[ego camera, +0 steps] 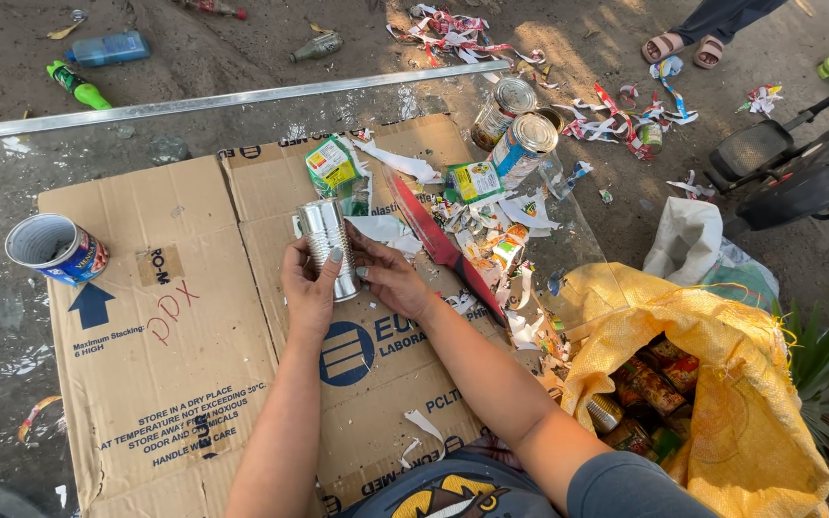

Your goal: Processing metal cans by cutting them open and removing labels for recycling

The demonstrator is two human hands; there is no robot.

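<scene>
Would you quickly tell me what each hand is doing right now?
Left hand: closed on the bare metal can.
Right hand: closed on the same can.

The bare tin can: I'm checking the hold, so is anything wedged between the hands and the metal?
Nothing visible. The left hand and right hand touch the bare tin can directly, their grip on its ribbed side. Torn label scraps lie apart on the cardboard.

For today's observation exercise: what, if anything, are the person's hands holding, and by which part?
Both hands hold a bare silver tin can with no label. The left hand wraps its lower side, thumb on the front; the right hand grips the opposite side with its fingertips.
</scene>
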